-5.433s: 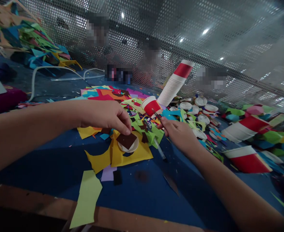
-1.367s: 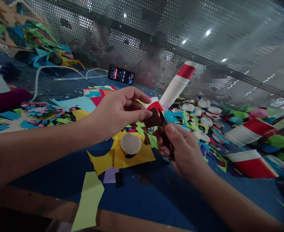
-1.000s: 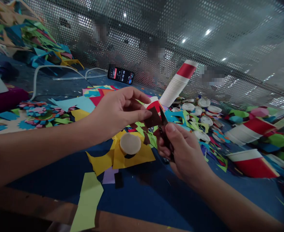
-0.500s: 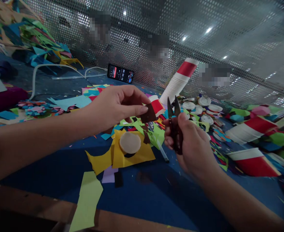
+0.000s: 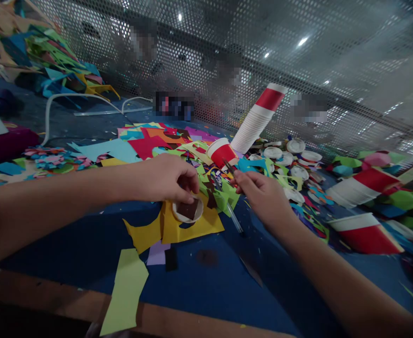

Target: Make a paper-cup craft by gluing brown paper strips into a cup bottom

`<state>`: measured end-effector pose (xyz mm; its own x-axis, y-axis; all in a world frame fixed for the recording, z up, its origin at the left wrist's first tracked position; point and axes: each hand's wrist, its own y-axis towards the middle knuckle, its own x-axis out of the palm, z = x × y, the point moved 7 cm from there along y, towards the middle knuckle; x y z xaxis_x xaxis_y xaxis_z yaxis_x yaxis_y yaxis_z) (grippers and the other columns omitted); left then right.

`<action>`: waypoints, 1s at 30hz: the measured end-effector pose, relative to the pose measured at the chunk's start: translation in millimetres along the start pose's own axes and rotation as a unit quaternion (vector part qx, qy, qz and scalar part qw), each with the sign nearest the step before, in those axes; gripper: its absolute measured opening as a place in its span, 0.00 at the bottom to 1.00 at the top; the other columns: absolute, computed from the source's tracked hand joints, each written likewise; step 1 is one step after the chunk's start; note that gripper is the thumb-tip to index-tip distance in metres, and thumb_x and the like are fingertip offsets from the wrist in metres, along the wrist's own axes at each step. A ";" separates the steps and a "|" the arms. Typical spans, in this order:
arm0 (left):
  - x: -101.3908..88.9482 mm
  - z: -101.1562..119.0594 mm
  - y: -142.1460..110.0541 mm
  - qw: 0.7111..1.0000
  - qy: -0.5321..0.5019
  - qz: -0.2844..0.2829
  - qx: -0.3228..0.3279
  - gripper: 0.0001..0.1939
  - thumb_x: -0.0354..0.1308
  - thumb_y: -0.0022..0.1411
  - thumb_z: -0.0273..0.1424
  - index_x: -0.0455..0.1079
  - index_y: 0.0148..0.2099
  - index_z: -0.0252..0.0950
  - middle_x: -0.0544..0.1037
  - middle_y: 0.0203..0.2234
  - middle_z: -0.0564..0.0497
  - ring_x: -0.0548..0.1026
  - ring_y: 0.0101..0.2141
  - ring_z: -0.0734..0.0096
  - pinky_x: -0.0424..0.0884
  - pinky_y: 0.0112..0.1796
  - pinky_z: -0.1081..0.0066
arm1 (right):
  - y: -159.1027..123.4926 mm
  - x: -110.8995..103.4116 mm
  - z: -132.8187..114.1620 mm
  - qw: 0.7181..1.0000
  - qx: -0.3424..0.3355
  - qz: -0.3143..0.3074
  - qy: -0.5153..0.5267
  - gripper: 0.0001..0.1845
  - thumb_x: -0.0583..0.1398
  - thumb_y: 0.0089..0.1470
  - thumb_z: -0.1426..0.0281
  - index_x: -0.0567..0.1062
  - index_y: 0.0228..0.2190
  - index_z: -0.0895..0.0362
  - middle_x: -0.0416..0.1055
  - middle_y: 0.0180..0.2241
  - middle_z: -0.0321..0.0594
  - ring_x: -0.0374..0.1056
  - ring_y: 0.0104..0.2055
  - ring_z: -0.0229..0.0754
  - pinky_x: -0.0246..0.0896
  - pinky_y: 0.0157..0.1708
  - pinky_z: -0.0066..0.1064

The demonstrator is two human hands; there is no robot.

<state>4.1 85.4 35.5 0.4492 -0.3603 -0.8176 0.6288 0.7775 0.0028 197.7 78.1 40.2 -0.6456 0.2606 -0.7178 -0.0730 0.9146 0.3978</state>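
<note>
My left hand (image 5: 171,178) is over a pale round disc with a raised rim (image 5: 176,217). Its thumb and fingers are curled at the upper edge of a small brown paper square (image 5: 188,210), which lies over the disc. Under the disc is a yellow paper sheet (image 5: 210,223) with a cut-out hole. In my right hand (image 5: 263,192) is a pair of small dark scissors (image 5: 229,166), their handles mostly hidden by my fingers. The blade tips point up and left, in front of a red and white paper cup (image 5: 222,152).
Behind, a stack of paper cups (image 5: 257,117) leans by a perforated metal screen (image 5: 199,61). Coloured paper scraps (image 5: 150,143) cover the table's middle. A pen (image 5: 235,218) lies between my hands. Round white pieces (image 5: 296,146) and more cups (image 5: 366,234) are at right.
My left hand has moved down, bringing the brown paper square from the air onto the round disc. My right hand has tipped the scissors to the left and down.
</note>
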 end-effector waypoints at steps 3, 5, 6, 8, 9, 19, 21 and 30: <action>0.6 1.0 -1.3 0.999 0.051 0.010 -0.006 0.08 0.64 0.56 0.34 0.77 0.38 0.38 0.82 0.32 0.53 0.78 0.33 0.67 0.66 0.31 0.74 | 1.7 5.3 -2.3 0.997 -0.051 -0.009 -0.052 0.25 0.58 0.57 0.52 0.72 0.18 0.55 0.63 0.15 0.34 0.57 0.20 0.38 0.47 0.23 0.32; -0.1 0.7 -2.4 0.998 0.054 0.008 -0.009 0.07 0.63 0.57 0.35 0.76 0.38 0.38 0.82 0.33 0.52 0.78 0.35 0.66 0.66 0.32 0.74 | 1.5 7.5 -5.2 0.993 -0.091 -0.002 -0.079 0.20 0.60 0.55 0.54 0.75 0.23 0.56 0.70 0.21 0.40 0.64 0.26 0.44 0.55 0.30 0.37; -1.3 0.2 -2.8 0.999 0.049 0.008 -0.009 0.08 0.63 0.57 0.36 0.76 0.38 0.38 0.81 0.34 0.52 0.78 0.35 0.66 0.66 0.32 0.73 | 0.5 6.7 -7.9 0.990 -0.110 0.010 -0.087 0.19 0.60 0.55 0.55 0.77 0.27 0.57 0.74 0.26 0.45 0.67 0.32 0.49 0.58 0.35 0.41; -5.7 -0.4 -3.0 0.999 0.035 0.008 0.001 0.11 0.63 0.57 0.38 0.75 0.40 0.38 0.81 0.35 0.51 0.78 0.37 0.66 0.67 0.34 0.73 | -4.6 1.2 -17.7 0.984 -0.148 0.042 -0.093 0.18 0.57 0.57 0.57 0.79 0.37 0.59 0.77 0.38 0.52 0.68 0.43 0.56 0.58 0.46 0.50; -7.6 -0.4 -2.9 0.999 0.030 0.003 0.011 0.14 0.65 0.56 0.40 0.75 0.43 0.38 0.80 0.37 0.51 0.77 0.38 0.65 0.67 0.36 0.73 | -9.2 -2.0 -26.7 0.978 -0.182 0.054 -0.091 0.18 0.56 0.58 0.60 0.78 0.40 0.58 0.77 0.42 0.52 0.68 0.47 0.56 0.58 0.49 0.51; 5.1 8.6 -6.7 0.990 0.063 -0.093 0.080 0.35 0.69 0.50 0.36 0.65 0.60 0.40 0.77 0.49 0.48 0.75 0.47 0.58 0.68 0.42 0.69 | -61.9 23.2 -91.2 0.879 -0.464 -0.108 -0.028 0.17 0.56 0.56 0.70 0.78 0.43 0.62 0.80 0.44 0.46 0.72 0.47 0.49 0.63 0.54 0.46; 6.3 9.4 -7.7 0.991 0.050 -0.096 0.081 0.35 0.68 0.51 0.35 0.65 0.61 0.40 0.77 0.50 0.48 0.75 0.47 0.58 0.67 0.42 0.69 | -61.3 27.8 -88.5 0.881 -0.457 -0.113 -0.038 0.17 0.56 0.56 0.69 0.79 0.43 0.62 0.80 0.44 0.46 0.71 0.47 0.51 0.63 0.52 0.48; 6.1 11.3 -4.8 0.988 0.102 -0.080 0.089 0.20 0.68 0.52 0.34 0.74 0.47 0.36 0.76 0.40 0.48 0.74 0.41 0.60 0.66 0.39 0.68 | -63.7 33.9 -86.6 0.879 -0.444 -0.123 -0.122 0.18 0.56 0.58 0.61 0.80 0.37 0.62 0.80 0.39 0.46 0.65 0.47 0.58 0.62 0.45 0.48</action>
<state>11.0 73.6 37.0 0.2102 -0.3457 -0.9145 0.7905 0.6105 -0.0491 114.7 1.9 40.1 -0.3537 0.2456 -0.9025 -0.8217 0.3795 0.4253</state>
